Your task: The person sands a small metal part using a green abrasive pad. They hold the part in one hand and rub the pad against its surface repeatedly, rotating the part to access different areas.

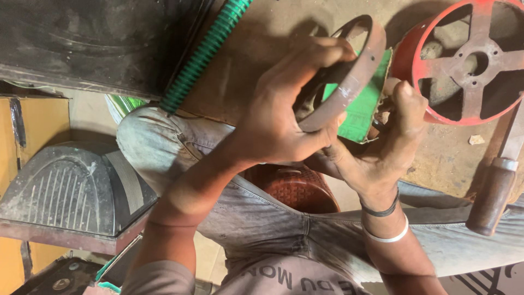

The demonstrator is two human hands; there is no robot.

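My left hand [284, 114] grips a rusty brown metal ring [349, 76] and holds it tilted above my lap. A green sheet [363, 112] with torn edges lies against the ring's lower side. My right hand [390, 139], with a black band and a white band on its wrist, pinches the sheet's edge with thumb and fingers just right of the ring. Part of the ring and of the sheet is hidden behind my fingers.
A red drum with a spoked hub [469, 60] stands on the dusty wooden board [436, 158] at upper right. A hammer's wooden handle [494, 196] lies at right. A green ribbed hose [204, 52] runs across the top. A grey ribbed casing [71, 188] sits at left, a brown woven stool [292, 188] between my legs.
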